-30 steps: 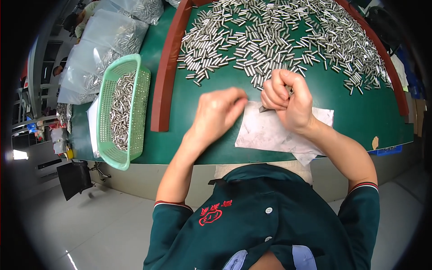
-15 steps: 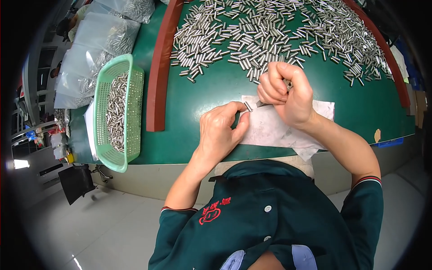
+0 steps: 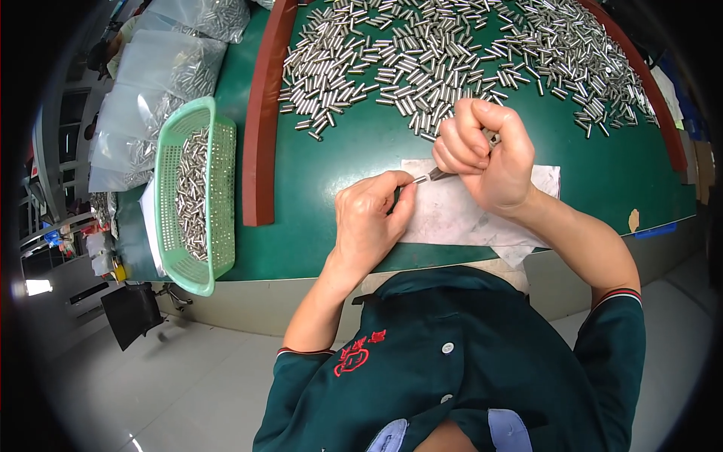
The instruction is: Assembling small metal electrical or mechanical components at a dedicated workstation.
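Left hand (image 3: 369,218) pinches a metal pin (image 3: 419,180) against the tool (image 3: 443,174) clenched in right hand (image 3: 486,154), over white sheet (image 3: 459,218).

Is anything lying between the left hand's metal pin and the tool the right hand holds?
Nothing visible. The left hand holds the pin tip to tip with the tool gripped in the right hand, above the white sheet.

Green table (image 3: 354,151): heap of metal pins (image 3: 452,53), red strip (image 3: 263,113), white sheet (image 3: 459,215), green basket (image 3: 197,196), plastic bags (image 3: 151,83).

Bare green mat (image 3: 343,162) between red strip (image 3: 262,120) and paper sheet (image 3: 467,215).
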Demonstrator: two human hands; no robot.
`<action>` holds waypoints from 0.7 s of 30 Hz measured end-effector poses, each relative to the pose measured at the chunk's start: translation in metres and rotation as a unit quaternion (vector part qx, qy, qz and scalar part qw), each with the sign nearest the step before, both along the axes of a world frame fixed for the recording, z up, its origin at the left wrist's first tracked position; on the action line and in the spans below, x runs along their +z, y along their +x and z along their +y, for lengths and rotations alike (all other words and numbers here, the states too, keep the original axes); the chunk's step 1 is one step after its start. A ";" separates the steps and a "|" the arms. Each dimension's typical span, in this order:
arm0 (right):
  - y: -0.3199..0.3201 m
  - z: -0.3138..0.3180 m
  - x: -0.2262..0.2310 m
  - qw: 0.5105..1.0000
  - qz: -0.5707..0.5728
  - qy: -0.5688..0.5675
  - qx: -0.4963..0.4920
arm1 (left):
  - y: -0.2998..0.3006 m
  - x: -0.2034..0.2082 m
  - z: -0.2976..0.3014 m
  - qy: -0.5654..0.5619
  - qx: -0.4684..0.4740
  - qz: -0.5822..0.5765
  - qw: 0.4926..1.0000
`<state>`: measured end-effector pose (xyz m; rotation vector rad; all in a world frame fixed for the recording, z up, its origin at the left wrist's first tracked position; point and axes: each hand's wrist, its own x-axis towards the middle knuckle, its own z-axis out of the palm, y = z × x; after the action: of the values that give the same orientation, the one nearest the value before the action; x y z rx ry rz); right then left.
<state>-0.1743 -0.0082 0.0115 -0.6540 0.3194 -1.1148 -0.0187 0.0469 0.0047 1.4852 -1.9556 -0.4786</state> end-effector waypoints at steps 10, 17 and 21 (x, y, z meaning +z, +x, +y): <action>0.002 -0.001 -0.002 0.999 0.038 -0.008 0.015 | -0.001 0.001 -0.001 0.004 -0.002 0.003 1.000; 0.004 0.000 -0.002 1.000 -0.001 0.006 0.011 | 0.000 0.001 -0.001 0.004 -0.004 0.000 1.000; 0.005 0.000 -0.002 1.000 0.000 0.002 0.014 | 0.001 0.001 -0.001 0.001 -0.009 -0.002 1.000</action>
<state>-0.1698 -0.0084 0.0093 -0.6527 0.3116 -1.0865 -0.0181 0.0454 0.0057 1.4726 -1.9744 -0.4856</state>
